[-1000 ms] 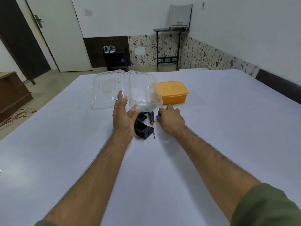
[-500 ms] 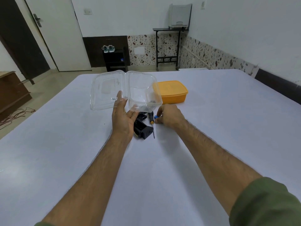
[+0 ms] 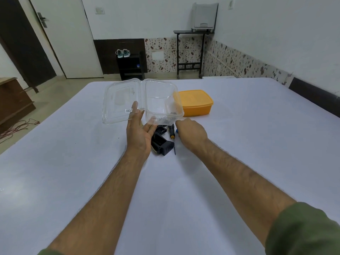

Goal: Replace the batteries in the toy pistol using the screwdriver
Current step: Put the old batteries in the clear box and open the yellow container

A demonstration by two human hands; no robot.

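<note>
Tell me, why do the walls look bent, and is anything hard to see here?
Head view: the wide-angle lens bows the door and wall lines near the edges. Lighting is soft and even, shadows faint. The clear container, held up by the left hand, shows pale glints. The forearm outlines look smeared; the small blue thing at the right hand is mostly hidden.

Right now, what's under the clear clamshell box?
The left hand holds the clear clamshell box up off the white table. Below its near edge lie the black toy pistol and the screwdriver. The box and hand cover the pistol's far end.
</note>
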